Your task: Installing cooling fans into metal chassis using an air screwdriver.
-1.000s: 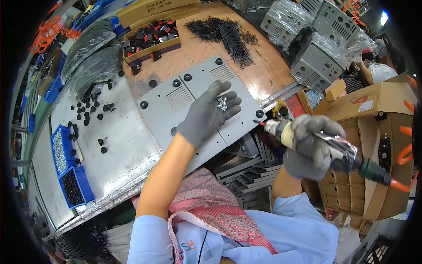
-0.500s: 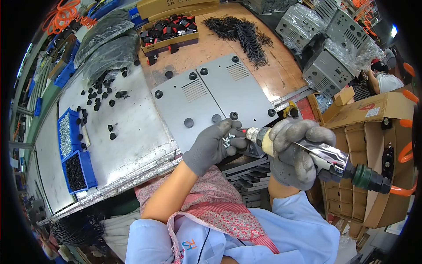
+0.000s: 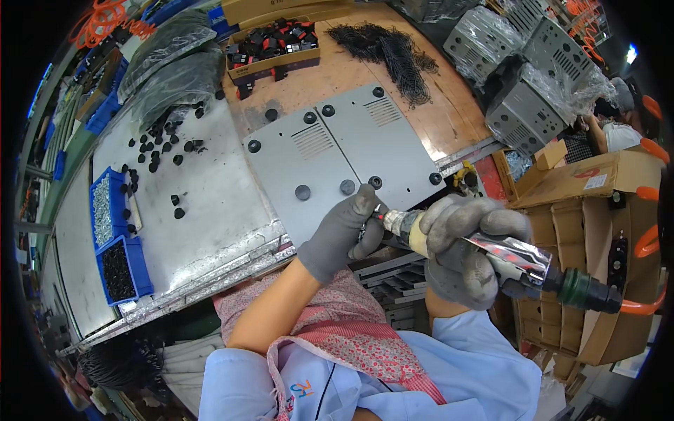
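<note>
My right hand (image 3: 467,245), in a grey glove, is wrapped round a pneumatic screwdriver (image 3: 516,261) with a chrome body, its bit pointing left. My gloved left hand (image 3: 335,235) is closed on a few small silver screws, mostly hidden by the fingers. Thumb and fingers of that hand meet the tip of the bit; whether a screw sits on it I cannot tell. Just beyond lie two grey metal panels (image 3: 295,165) side by side, with vent slots. Round black rubber feet (image 3: 302,192) stand on them, one foot (image 3: 375,182) close to my left fingertips.
Loose black feet (image 3: 177,160) are scattered on the left table. Blue bins (image 3: 133,270) hold silver and black screws. Behind the panels are a carton of red-black parts (image 3: 274,63) and black coiled springs (image 3: 404,63). Wrapped metal housings (image 3: 530,112) and an open carton (image 3: 590,175) stand right.
My left hand has closed further over the screws, turning its thumb up. The screwdriver and my right hand have shifted slightly left, with the bit closer to my left fingers.
</note>
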{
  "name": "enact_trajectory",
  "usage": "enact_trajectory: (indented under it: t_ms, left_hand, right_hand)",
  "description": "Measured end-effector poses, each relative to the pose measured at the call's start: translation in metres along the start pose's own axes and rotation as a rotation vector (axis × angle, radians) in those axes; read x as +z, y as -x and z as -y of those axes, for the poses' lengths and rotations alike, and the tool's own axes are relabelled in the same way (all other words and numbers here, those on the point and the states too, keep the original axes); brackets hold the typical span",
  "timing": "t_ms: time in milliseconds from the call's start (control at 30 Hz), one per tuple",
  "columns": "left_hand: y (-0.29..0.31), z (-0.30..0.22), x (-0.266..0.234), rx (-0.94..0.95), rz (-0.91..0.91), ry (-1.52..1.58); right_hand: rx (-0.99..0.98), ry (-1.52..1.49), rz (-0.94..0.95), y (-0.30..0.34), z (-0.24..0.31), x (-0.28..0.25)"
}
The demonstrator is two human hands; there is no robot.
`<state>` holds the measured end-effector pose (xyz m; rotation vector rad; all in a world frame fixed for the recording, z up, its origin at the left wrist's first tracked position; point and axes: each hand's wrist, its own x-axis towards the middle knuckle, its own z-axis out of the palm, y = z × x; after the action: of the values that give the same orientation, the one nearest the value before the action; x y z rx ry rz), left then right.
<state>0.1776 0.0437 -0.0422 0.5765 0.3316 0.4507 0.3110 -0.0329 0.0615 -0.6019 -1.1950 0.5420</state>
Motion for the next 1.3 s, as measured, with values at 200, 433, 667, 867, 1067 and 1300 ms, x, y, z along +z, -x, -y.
enact_trajectory:
  t_ms: [200,433,667,867,1067,1300]
  left_hand:
    - [-0.003,-0.002,0.003,-0.014,-0.036,0.079]
    - [-0.001,-0.011,0.012,-0.067,-0.151,-0.009]
    - [-0.002,-0.006,0.005,-0.032,-0.177,0.026]
    - [-0.002,-0.002,0.007,-0.054,-0.17,0.088]
    - [0.001,-0.005,0.015,-0.054,-0.24,0.061]
    - [0.001,-0.004,0.005,-0.051,-0.226,-0.189]
  right_hand:
    - [-0.064,-0.082,-0.028,0.002,-0.004,-0.001]
    - [-0.13,-0.035,0.051,-0.003,-0.01,-0.007]
    - [-0.094,-0.07,0.041,0.001,-0.008,-0.013]
    - [-0.121,0.038,-0.015,0.001,-0.01,-0.009]
    - [-0.112,0.042,-0.042,0.003,-0.011,-0.006]
    - [-0.115,0.058,-0.012,0.005,-0.01,-0.009]
